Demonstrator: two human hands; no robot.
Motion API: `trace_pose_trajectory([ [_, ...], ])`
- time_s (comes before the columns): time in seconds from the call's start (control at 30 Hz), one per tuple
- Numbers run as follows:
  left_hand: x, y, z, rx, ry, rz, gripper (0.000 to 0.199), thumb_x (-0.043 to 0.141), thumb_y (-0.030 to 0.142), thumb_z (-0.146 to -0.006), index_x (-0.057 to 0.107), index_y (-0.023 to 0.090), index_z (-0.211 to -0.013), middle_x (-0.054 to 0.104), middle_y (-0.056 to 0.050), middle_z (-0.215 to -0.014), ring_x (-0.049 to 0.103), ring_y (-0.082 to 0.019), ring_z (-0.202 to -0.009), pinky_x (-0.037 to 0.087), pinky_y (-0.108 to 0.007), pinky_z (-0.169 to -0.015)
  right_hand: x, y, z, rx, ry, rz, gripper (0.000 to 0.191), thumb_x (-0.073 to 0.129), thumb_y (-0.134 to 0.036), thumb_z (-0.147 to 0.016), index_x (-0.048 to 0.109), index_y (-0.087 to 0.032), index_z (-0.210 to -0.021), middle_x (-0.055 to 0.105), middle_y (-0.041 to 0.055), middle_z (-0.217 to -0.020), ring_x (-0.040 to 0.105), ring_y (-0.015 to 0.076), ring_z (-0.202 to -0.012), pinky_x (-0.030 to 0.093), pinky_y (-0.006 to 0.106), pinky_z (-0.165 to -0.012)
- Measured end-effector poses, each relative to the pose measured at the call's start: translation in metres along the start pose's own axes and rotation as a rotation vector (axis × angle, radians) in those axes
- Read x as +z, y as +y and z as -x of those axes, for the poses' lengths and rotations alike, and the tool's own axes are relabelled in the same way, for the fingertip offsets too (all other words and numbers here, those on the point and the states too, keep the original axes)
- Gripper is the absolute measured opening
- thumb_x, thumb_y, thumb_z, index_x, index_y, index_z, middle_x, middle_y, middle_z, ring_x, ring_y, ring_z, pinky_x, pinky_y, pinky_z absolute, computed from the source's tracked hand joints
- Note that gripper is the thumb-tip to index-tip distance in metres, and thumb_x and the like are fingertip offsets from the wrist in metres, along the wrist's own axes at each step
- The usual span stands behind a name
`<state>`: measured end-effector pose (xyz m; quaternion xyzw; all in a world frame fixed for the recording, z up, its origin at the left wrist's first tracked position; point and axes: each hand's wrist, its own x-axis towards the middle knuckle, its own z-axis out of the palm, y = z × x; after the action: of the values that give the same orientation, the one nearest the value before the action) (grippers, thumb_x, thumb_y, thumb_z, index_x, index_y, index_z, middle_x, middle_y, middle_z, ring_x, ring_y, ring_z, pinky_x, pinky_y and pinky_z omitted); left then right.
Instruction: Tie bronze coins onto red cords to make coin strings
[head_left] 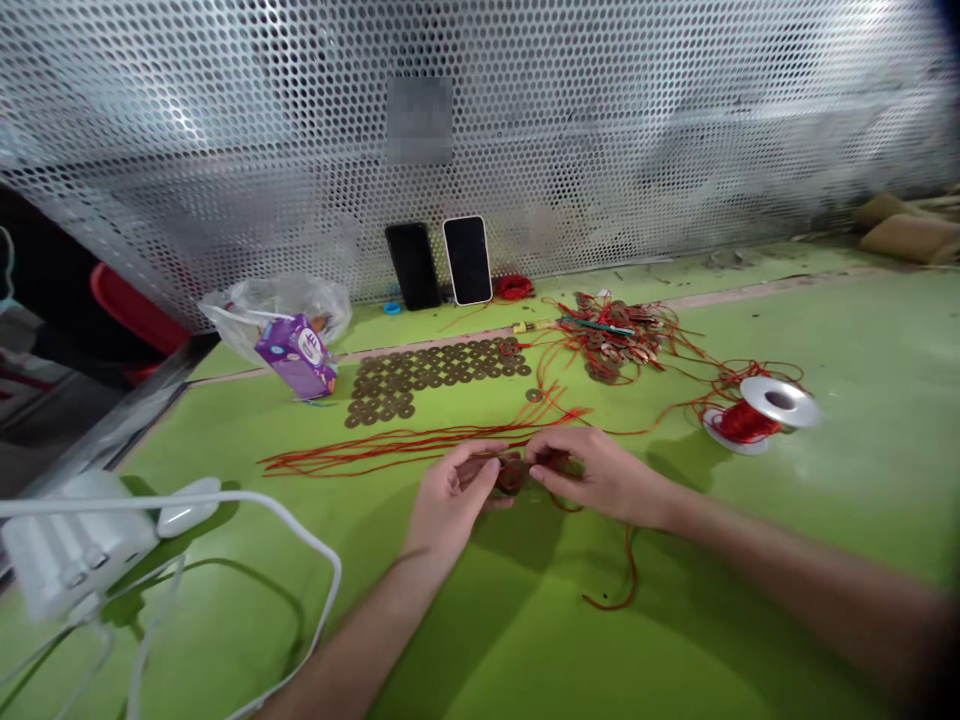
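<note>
Between thumb and fingers, my left hand [455, 492] pinches a dark round coin [512, 474] with red cord about it. Close on its right, my right hand [581, 467] is closed on a thin red cord [632, 560], whose tail curls down onto the green table. Behind both hands lies a bundle of cut red cords [352, 452], stretched out to the left. Farther back are rows of round coins with centre holes [427, 368], and one single coin [533, 395] lies apart from them.
A tangled heap of corded coins [619, 340] lies at the back, a spool of red cord [750, 420] to the right. Two phones [468, 260] lean on the perforated metal panel. At left are a purple carton [300, 358], a plastic bag and a white power strip [75, 545] with cables.
</note>
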<state>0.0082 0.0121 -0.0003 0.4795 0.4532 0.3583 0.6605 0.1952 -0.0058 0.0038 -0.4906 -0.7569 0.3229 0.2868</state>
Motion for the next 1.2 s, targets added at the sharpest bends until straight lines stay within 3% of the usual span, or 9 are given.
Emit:
trace_pose_trajectory([
  [0.13, 0.002, 0.002, 0.003, 0.034, 0.013, -0.043, 0.034, 0.068, 0.030, -0.073, 0.063, 0.016, -0.104, 0.063, -0.013, -0.122, 0.057, -0.028, -0.115, 0.058, -0.022, -0.057, -0.002, 0.000, 0.000, -0.044, 0.019, 0.056, 0.011, 0.052, -0.014, -0.081, 0.062, -0.016, -0.084, 0.066, 0.0033, -0.078, 0.059, 0.0133, -0.068, 0.045, 0.023, -0.065],
  [0.23, 0.001, 0.001, 0.002, 0.036, 0.012, -0.030, 0.034, 0.065, 0.028, -0.074, 0.062, 0.016, -0.106, 0.060, -0.013, -0.127, 0.052, -0.029, -0.122, 0.059, -0.023, -0.061, -0.006, 0.000, -0.001, -0.001, 0.035, 0.020, 0.011, 0.052, -0.015, -0.082, 0.062, -0.017, -0.085, 0.068, 0.0040, -0.082, 0.061, 0.0138, -0.072, 0.047, 0.023, -0.069],
  [0.47, -0.004, -0.003, 0.001, 0.031, -0.039, -0.065, 0.030, 0.062, 0.030, -0.078, 0.063, 0.018, -0.105, 0.059, -0.012, -0.128, 0.054, -0.028, -0.120, 0.059, -0.029, -0.073, -0.024, 0.009, -0.007, 0.177, 0.021, -0.128, 0.019, 0.052, -0.032, -0.087, 0.062, -0.016, -0.084, 0.067, 0.0033, -0.076, 0.060, 0.0135, -0.067, 0.046, 0.024, -0.062],
  [0.6, -0.006, -0.004, 0.002, 0.005, -0.052, -0.080, 0.027, 0.061, 0.032, -0.080, 0.065, 0.020, -0.104, 0.059, -0.010, -0.128, 0.054, -0.027, -0.119, 0.059, -0.029, -0.074, -0.048, 0.033, -0.014, 0.253, 0.141, -0.182, 0.025, 0.056, -0.039, -0.082, 0.063, -0.015, -0.086, 0.068, 0.0051, -0.080, 0.062, 0.0148, -0.069, 0.047, 0.025, -0.059],
  [0.7, -0.007, -0.006, 0.002, 0.003, -0.048, -0.096, 0.027, 0.061, 0.034, -0.080, 0.065, 0.020, -0.104, 0.059, -0.010, -0.129, 0.057, -0.025, -0.116, 0.058, -0.028, -0.074, -0.071, 0.059, -0.017, 0.315, 0.314, -0.160, 0.023, 0.059, -0.037, -0.078, 0.062, -0.015, -0.084, 0.068, 0.0057, -0.078, 0.061, 0.0145, -0.061, 0.049, 0.027, -0.058],
  [0.9, -0.007, -0.005, 0.002, -0.002, -0.030, -0.116, 0.027, 0.062, 0.037, -0.079, 0.065, 0.020, -0.100, 0.060, -0.010, -0.127, 0.058, -0.025, -0.112, 0.058, -0.028, -0.073, -0.096, 0.091, -0.017, 0.305, 0.517, -0.127, 0.027, 0.067, -0.040, -0.073, 0.060, -0.017, -0.086, 0.069, 0.0077, -0.082, 0.065, 0.0184, -0.067, 0.055, 0.033, -0.065],
  [1.03, -0.006, 0.002, 0.004, -0.027, -0.027, -0.153, 0.026, 0.064, 0.038, -0.077, 0.067, 0.021, -0.096, 0.062, -0.009, -0.124, 0.059, -0.026, -0.112, 0.058, -0.029, -0.077, -0.097, 0.092, -0.017, 0.266, 0.567, -0.131, 0.032, 0.071, -0.042, -0.069, 0.059, -0.017, -0.086, 0.068, 0.0083, -0.086, 0.066, 0.0200, -0.077, 0.054, 0.036, -0.077],
  [1.2, -0.008, -0.002, 0.002, 0.002, -0.001, -0.185, 0.024, 0.066, 0.040, -0.075, 0.068, 0.023, -0.092, 0.065, -0.007, -0.119, 0.062, -0.026, -0.106, 0.058, -0.028, -0.073, -0.098, 0.086, -0.016, 0.227, 0.563, -0.125, 0.026, 0.066, -0.038, -0.074, 0.058, -0.018, -0.089, 0.069, 0.0083, -0.092, 0.067, 0.0188, -0.080, 0.054, 0.033, -0.078],
])
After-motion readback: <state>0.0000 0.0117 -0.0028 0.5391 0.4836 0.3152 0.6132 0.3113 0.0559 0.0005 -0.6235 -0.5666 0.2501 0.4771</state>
